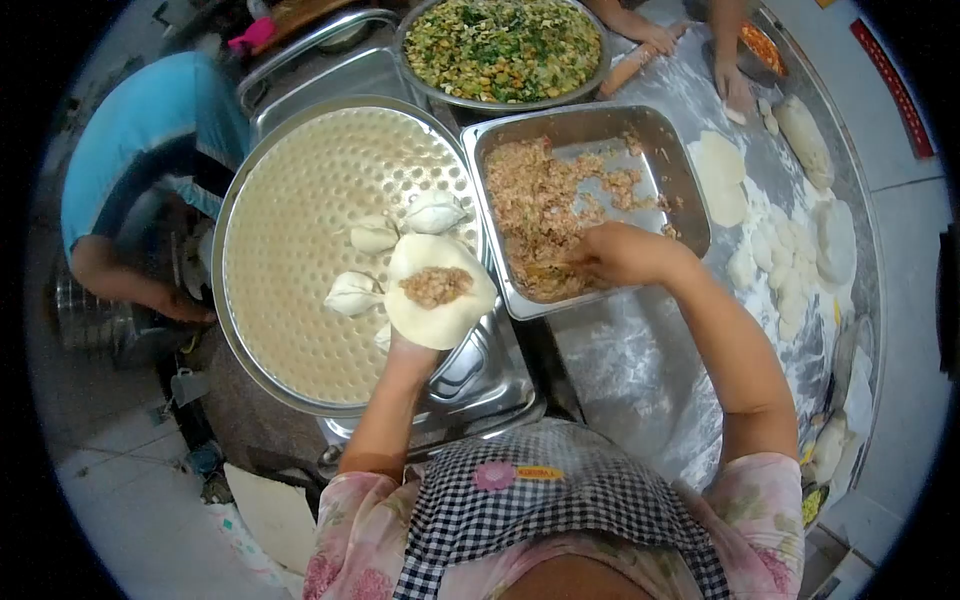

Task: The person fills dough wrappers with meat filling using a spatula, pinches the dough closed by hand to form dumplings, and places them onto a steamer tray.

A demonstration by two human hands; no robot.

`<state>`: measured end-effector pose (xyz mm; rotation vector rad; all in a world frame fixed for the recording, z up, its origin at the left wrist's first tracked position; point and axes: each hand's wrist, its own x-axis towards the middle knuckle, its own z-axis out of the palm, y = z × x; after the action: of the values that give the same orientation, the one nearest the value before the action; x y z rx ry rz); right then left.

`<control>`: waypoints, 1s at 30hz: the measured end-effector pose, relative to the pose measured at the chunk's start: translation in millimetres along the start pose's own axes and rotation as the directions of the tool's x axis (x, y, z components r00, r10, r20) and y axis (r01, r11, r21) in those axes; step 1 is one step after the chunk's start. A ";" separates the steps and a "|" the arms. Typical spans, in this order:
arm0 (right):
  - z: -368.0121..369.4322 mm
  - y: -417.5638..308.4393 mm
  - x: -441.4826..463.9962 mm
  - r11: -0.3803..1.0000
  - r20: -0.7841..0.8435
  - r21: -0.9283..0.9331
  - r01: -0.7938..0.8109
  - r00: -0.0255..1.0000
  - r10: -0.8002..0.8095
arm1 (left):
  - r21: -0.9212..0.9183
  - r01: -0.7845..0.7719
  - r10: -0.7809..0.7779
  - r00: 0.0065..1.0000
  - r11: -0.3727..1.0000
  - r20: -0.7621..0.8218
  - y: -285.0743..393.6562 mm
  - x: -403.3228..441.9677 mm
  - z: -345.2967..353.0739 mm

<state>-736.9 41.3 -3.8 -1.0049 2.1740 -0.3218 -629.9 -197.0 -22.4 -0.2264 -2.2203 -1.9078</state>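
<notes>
Okay so my right hand (618, 252) has bunched fingers in the filling (525, 200) tray (686, 190), can't tell pinching what, and the topped dough round (436, 325) lies left of them on my left hand (413, 350), fingers hidden

Black-and-white checked apron with a pink flower and yellow label, over loose pink floral sleeves, bare hands (612, 256)

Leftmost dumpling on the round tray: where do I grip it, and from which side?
I'd pinch the dumpling lightly across its plump body, coming from the picture's left, over bare tray. Its narrow end points right, where the filled wrapper crowds access.
</notes>
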 end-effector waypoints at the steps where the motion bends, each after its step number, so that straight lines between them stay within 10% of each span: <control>1: -3.2 -3.1 -2.0 1.000 0.059 0.019 -0.018 0.998 0.017 | -0.024 0.017 -0.017 1.000 1.000 -0.003 -0.6 -0.5 0.5; 10: -17.0 18.6 -29.0 0.867 0.040 0.498 0.029 0.998 -0.056 | 0.012 0.041 -0.041 0.998 0.999 -0.046 12.5 -0.2 3.0; 16: 6.9 17.6 -9.3 0.995 -0.265 0.102 0.011 0.964 0.017 | 0.074 -0.015 0.008 0.995 0.997 0.103 3.3 3.6 -4.2; 19: 17.0 6.8 7.6 0.989 -0.171 -0.136 -0.050 0.985 0.026 | 0.098 -0.064 0.052 0.991 0.993 0.121 -2.6 3.5 -5.4; 22: 18.2 20.6 8.0 0.992 -0.103 -0.060 0.114 0.987 -0.120 | 0.058 -0.021 0.016 0.996 0.998 0.093 5.0 1.9 -3.5; 30: -7.6 9.0 -42.5 0.772 0.116 0.626 -0.112 0.992 0.050 | 0.008 -0.053 0.052 0.996 0.999 0.076 10.1 9.2 5.3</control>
<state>-728.3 78.4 18.5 -0.5211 1.8059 -0.8811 -636.6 -190.4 -11.2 -0.3576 -2.2472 -1.8906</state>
